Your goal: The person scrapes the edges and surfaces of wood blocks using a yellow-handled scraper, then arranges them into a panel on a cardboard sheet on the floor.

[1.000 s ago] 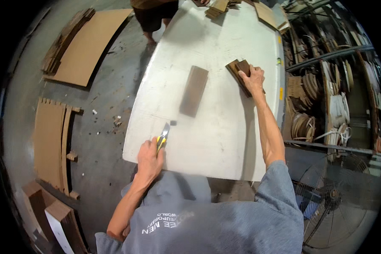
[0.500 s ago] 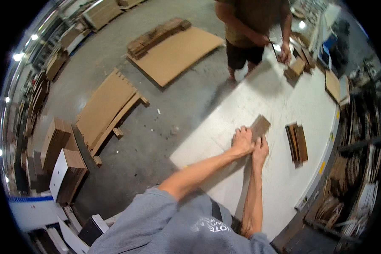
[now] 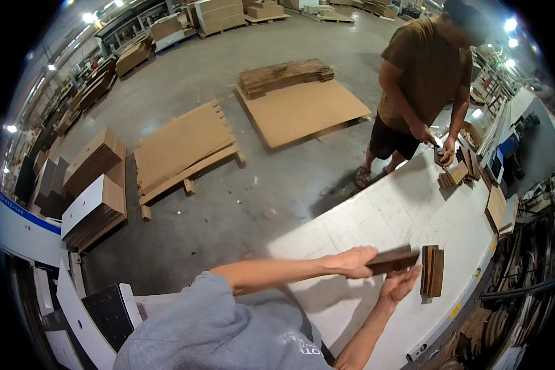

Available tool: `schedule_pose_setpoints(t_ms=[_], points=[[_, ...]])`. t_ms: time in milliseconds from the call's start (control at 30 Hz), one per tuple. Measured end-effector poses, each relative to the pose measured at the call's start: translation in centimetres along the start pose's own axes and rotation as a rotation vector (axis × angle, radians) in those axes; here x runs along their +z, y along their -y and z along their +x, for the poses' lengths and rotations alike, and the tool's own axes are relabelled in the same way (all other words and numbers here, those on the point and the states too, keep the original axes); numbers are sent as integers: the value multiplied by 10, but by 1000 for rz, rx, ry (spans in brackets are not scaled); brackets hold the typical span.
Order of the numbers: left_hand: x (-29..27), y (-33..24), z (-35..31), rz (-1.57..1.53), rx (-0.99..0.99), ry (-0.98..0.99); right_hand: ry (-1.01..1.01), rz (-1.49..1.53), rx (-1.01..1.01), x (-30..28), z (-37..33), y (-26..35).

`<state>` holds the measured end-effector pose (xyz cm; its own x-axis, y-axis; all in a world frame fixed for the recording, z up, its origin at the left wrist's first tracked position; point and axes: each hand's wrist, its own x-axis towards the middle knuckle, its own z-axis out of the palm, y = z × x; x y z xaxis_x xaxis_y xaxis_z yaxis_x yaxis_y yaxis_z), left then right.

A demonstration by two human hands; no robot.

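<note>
Over the near part of the white table [image 3: 339, 229], my left hand [image 3: 354, 262] is closed round the left end of a few short dark wooden boards [image 3: 393, 260]. They are held tilted, slightly blurred and a little fanned apart. My right hand [image 3: 399, 285] is just below their right end, its fingers stretched out; whether the fingertips touch the boards I cannot tell. Close to the right of that hand, a small stack of similar brown boards [image 3: 433, 271] lies on the table.
Across the table's far end a person [image 3: 422, 80] stands, handling a small dark piece beside some wood pieces [image 3: 455, 175]. Cardboard-topped pallets [image 3: 185, 148], one bearing a long stack of boards [image 3: 283, 77], sit on the floor at left. A cluttered rack [image 3: 518, 277] runs along the right.
The boards have risen off the table and turned, with my left hand now at their left end. My right hand has opened out below them. The view has tilted up.
</note>
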<state>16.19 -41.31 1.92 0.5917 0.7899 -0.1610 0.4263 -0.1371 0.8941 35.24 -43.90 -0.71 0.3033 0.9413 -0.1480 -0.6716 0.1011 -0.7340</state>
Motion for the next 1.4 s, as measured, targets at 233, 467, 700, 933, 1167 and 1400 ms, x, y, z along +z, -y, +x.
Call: schedule_pose_setpoints(t_ms=[233,467,700,933,1167,1400], points=[[-74,29,-119,-256,-53,-62,34,-179,-43,103,-27,-64],[-190,105,-225,-732,-161,-495,65,-206,-176,269,-48,-161],[-335,164,-304,-862,-143,-789,65,133,89,424,-52,-318],[-434,223,-326,-615,13,-1141,45,88,354,526,-49,-427],[-520,294,-274,-167,59,-1087,144,-64,461,559,39,-506],[-639,372,-166,-90,-87,-1124,31,-18,659,635,186,-593]])
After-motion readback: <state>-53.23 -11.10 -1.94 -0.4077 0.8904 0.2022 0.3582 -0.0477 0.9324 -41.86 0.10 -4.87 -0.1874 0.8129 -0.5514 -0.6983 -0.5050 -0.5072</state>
